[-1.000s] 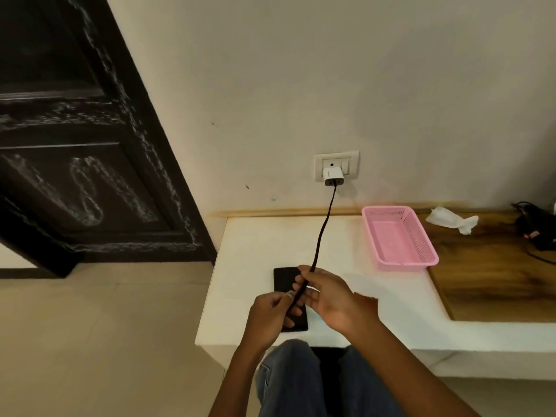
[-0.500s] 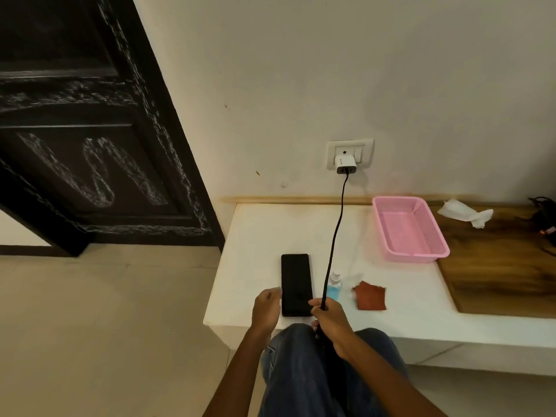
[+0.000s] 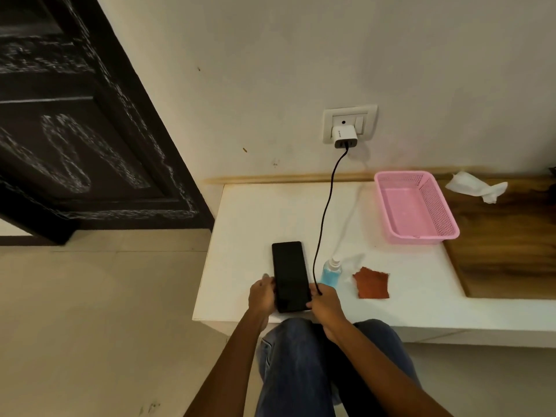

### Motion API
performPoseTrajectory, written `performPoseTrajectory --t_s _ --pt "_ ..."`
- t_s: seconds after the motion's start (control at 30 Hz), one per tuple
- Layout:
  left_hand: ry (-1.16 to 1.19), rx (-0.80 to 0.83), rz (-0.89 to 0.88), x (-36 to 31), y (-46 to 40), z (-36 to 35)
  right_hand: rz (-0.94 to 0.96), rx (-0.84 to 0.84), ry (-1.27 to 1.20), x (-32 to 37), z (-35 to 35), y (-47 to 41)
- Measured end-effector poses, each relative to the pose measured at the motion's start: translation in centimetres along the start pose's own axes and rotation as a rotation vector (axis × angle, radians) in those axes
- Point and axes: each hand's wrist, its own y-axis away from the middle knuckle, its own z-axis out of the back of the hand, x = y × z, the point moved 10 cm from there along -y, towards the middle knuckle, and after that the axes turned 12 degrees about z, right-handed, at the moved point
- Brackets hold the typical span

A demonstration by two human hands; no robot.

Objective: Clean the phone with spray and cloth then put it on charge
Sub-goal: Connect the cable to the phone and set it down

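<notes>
**A:** Where does the phone point(image 3: 291, 276) lie?

**B:** It lies flat, screen up and dark, on the white worktop point(image 3: 258, 212), with its near end at the front edge, not far from the front left corner. The left hand point(image 3: 262, 297) touches its left long side and the right hand point(image 3: 326, 303) its right long side, near the lower end.

**A:** What about the fingers of each hand?

**B:** The fingers of the left hand are curled against the phone's edge and seem to hold it. The right hand is closed around the end of the black cable point(image 3: 326, 206); the plug itself is hidden, so one cannot tell if it is already in the phone.

**A:** Where does the cable go?

**B:** It rises from the right hand, crosses the worktop to the back edge and ends in the white charger point(image 3: 345, 136) in the wall socket point(image 3: 350, 123).

**A:** Is there free room around the phone?

**B:** To the left there is a bare strip until the left edge, and behind the phone the surface is bare to the back edge. On the right, the blue spray bottle point(image 3: 331, 272) stands just beside the cable and the right hand, and the brown cloth point(image 3: 372, 282) lies near it, toward the front edge. The pink basket point(image 3: 416, 207) stands at the back, well apart, beside the wooden part point(image 3: 505, 251), where a white tissue point(image 3: 475, 186) lies near the back edge.
</notes>
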Motion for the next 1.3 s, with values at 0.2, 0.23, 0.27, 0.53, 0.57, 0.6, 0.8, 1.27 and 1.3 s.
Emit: performPoseTrajectory --t_s 0.2,0.23,0.27,0.53,0.57,0.6,0.8,1.27,1.3 --pt "0.065 -0.129 0.068 1.4 -0.2 0.7 0.022 0.047 -0.037 1.7 -0.4 0.8" --pt "0.152 -0.074 0.121 2.1 -0.4 0.2 0.069 0.051 -0.004 2.6 -0.3 0.9" --pt "0.267 0.005 0.177 2.7 -0.4 -0.5 0.12 0.053 0.029 3.5 -0.2 1.0" --pt "0.802 0.355 0.17 2.7 2.4 -2.3 0.303 0.076 0.111 7.0 0.1 2.9" --pt "0.837 0.4 0.146 2.1 2.8 -2.4 0.321 0.084 0.117 7.5 0.0 3.2" --pt "0.858 0.465 0.11 1.2 3.4 -2.6 0.341 0.087 0.13 8.0 0.0 3.4" --pt "0.973 0.764 -0.059 -5.4 6.4 -3.4 0.494 0.081 0.146 12.7 2.0 4.0" --pt "1.063 0.851 -0.11 -13.4 -0.4 -9.3 0.473 -0.259 -0.412 15.8 12.9 -8.3" --pt "1.07 0.844 -0.102 -13.2 -1.1 -9.8 0.441 -0.254 -0.404 14.7 12.5 -9.3"
